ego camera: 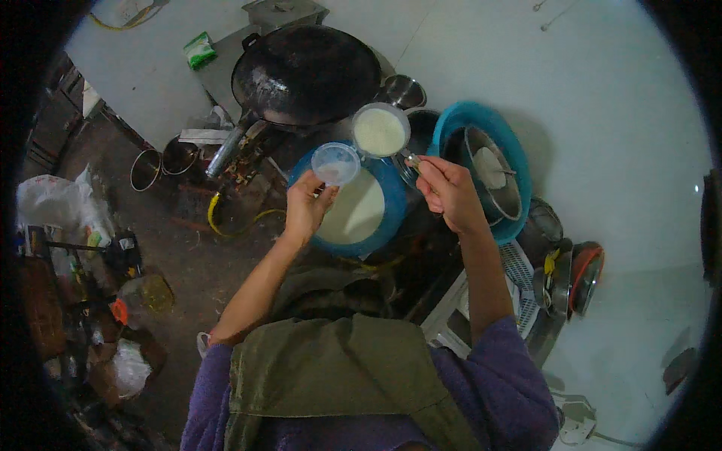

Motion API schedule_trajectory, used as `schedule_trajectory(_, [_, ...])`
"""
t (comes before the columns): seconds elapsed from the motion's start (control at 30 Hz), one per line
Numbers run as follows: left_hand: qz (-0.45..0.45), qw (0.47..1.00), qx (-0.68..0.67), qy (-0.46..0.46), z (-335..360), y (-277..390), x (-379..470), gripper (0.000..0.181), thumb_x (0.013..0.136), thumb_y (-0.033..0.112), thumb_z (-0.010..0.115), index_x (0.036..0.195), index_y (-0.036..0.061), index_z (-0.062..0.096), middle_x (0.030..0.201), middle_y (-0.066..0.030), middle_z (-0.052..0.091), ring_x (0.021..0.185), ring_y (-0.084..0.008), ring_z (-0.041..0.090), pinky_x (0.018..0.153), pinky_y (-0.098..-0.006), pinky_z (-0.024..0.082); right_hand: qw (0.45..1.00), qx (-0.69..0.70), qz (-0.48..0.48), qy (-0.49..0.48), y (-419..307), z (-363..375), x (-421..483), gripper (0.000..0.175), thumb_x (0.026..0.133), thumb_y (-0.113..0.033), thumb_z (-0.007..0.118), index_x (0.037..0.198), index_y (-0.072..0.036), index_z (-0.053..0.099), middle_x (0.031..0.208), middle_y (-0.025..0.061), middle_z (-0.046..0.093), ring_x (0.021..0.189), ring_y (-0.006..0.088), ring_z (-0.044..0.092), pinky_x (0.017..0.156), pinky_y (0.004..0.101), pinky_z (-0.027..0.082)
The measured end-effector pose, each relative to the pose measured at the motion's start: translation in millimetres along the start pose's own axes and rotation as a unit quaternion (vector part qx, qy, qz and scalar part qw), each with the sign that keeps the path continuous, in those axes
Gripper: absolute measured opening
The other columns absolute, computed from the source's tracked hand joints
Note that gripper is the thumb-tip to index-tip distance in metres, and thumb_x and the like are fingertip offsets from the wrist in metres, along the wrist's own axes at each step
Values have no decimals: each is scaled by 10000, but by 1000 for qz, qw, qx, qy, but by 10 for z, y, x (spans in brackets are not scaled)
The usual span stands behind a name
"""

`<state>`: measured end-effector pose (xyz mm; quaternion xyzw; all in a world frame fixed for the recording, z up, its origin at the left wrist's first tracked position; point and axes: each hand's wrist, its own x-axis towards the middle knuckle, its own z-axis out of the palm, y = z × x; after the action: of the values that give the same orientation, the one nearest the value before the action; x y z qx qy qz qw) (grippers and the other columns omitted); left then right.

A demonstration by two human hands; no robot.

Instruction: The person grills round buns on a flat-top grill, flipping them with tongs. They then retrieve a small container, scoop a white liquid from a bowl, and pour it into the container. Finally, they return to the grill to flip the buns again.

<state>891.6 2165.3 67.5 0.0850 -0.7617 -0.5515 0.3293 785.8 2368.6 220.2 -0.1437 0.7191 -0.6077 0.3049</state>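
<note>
My left hand [310,206] pinches the rim of a small clear plastic cup [336,162], tilted over a blue basin [395,206]. Pale, creamy liquid [352,208] lies in that basin. In my right hand [449,190] is the handle of a round metal ladle [356,144]. The ladle is raised above the basin's far side, just right of the cup, and holds a pale, fine-textured substance [381,131]; I cannot tell whether it is liquid or grain. Cup and ladle are very close; whether they touch is unclear.
A large blackened wok [304,73] stands beyond the basin, its handle pointing towards me. To the right, a turquoise tub [522,175] holds a metal bowl [468,147]. Several pans and lids [564,276] lean at the right wall. A yellow hose [213,217] runs across the floor.
</note>
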Motion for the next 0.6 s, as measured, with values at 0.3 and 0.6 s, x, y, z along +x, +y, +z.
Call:
schedule_trajectory(0.3, [-22, 999, 28, -31, 152, 4, -15, 168, 774, -8, 688, 939, 11, 670, 787, -126, 577, 651, -255, 596, 583, -323, 463, 997, -70, -25, 33, -10, 20, -37, 263, 931, -189, 576, 1082, 19, 632, 664, -10, 543, 523, 36, 438, 446, 194, 334])
schedule_trajectory(0.6, [-51, 998, 22, -35, 159, 19, 1, 187, 755, 8, 705, 938, 12, 667, 814, -133, 583, 684, -270, 581, 620, -343, 473, 983, -152, -81, 58, -34, 26, -47, 262, 943, -170, 554, 1116, 14, 626, 663, -15, 532, 516, 31, 422, 449, 191, 331])
